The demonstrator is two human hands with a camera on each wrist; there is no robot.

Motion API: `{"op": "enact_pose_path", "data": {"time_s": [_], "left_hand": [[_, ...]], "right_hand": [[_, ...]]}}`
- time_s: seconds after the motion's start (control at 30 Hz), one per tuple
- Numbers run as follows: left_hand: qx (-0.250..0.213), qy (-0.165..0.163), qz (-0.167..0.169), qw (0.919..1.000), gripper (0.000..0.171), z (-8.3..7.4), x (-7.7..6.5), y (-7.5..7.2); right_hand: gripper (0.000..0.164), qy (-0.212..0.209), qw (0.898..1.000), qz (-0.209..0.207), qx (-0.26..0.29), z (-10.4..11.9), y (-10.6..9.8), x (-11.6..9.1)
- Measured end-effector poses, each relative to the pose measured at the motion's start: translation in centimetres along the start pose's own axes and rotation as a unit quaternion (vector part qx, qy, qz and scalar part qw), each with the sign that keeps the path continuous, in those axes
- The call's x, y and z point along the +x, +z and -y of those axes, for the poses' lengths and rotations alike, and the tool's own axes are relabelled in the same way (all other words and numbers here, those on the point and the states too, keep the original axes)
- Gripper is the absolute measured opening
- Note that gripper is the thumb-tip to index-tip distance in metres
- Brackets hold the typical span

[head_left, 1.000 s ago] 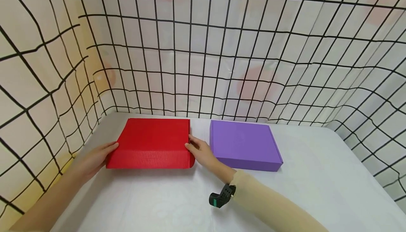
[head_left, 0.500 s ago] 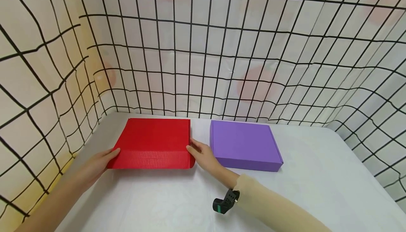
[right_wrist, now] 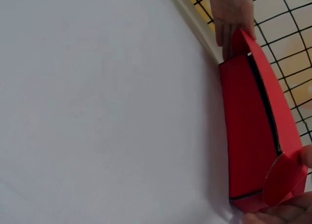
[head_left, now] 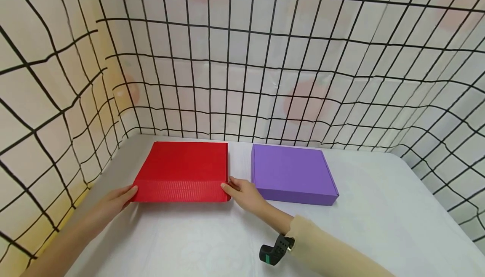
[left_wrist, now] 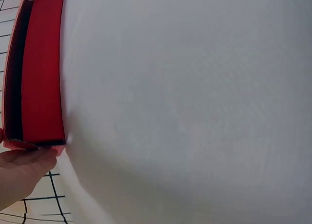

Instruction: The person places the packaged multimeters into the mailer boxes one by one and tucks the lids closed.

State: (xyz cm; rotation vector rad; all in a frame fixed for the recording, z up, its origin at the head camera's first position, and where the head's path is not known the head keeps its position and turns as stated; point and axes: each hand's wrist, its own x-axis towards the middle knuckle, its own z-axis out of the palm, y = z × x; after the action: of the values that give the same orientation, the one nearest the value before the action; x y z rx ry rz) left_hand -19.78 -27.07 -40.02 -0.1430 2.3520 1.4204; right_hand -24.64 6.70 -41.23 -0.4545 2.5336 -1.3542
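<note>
A red cardboard box (head_left: 189, 159) lies at the left of the table with its lid over it. The lid's ribbed front flap (head_left: 178, 191) slants out over the box's front wall (right_wrist: 246, 131), leaving a dark gap along the top. My left hand (head_left: 116, 198) holds the flap's left end, thumb on top. My right hand (head_left: 248, 195) pinches the right end, thumb on the flap and fingers by the side. A rounded side tab (right_wrist: 282, 180) sticks out near the right fingers. In the left wrist view, fingers of the left hand (left_wrist: 25, 177) lie against the box's end.
A purple cardboard box (head_left: 293, 171), lid down, lies right of the red one. White cloth covers the table (head_left: 379, 209). Black wire mesh (head_left: 246, 70) stands along the back and both sides. A black watch-like strap device (head_left: 276, 249) hangs at the right wrist.
Both hands have slid down toward the lid's front edge, and the right forearm has drawn back a little. The right side tab shows less now. The purple box has stayed put.
</note>
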Motion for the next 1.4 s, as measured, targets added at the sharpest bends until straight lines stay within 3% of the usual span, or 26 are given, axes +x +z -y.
{"op": "enact_pose_path", "data": {"time_s": [0.17, 0.27, 0.5, 0.67, 0.87, 1.07, 1.27, 1.4], "left_hand": [[0.088, 0.022, -0.007, 0.9959, 0.075, 0.0, -0.1, -0.4], [0.134, 0.032, -0.004, 0.9904, 0.075, -0.2, -0.4, -0.8], [0.188, 0.047, -0.006, 0.9811, 0.072, -1.1, -0.6, -1.8], [0.202, 0.046, 0.005, 0.9783, 0.068, -1.6, -0.4, -2.5], [0.209, 0.046, 0.005, 0.9768, 0.069, -1.8, -0.3, -2.8], [0.217, 0.054, 0.0, 0.9746, 0.066, -1.8, -0.4, -2.8], [0.196, 0.078, 0.001, 0.9774, 0.058, -1.7, -0.4, -2.8], [0.185, 0.073, -0.007, 0.9801, 0.055, -1.5, -0.3, -2.6]], "right_hand": [[0.061, 0.018, 0.998, 0.034, -0.046, 0.6, -0.5, -0.5], [0.054, 0.02, 0.997, 0.061, -0.052, 1.1, -0.9, -0.7], [0.041, 0.034, 0.993, 0.095, -0.06, 1.7, -1.5, -0.5], [0.042, 0.058, 0.991, 0.112, -0.04, 1.9, -1.8, -0.2], [0.045, 0.088, 0.991, 0.098, -0.009, 2.0, -1.8, 0.0], [0.043, 0.069, 0.992, 0.099, -0.032, 1.8, -2.0, 0.2], [0.044, 0.048, 0.992, 0.103, -0.057, 1.8, -2.4, 0.5], [0.043, 0.049, 0.99, 0.12, -0.064, 2.0, -2.3, 0.6]]}}
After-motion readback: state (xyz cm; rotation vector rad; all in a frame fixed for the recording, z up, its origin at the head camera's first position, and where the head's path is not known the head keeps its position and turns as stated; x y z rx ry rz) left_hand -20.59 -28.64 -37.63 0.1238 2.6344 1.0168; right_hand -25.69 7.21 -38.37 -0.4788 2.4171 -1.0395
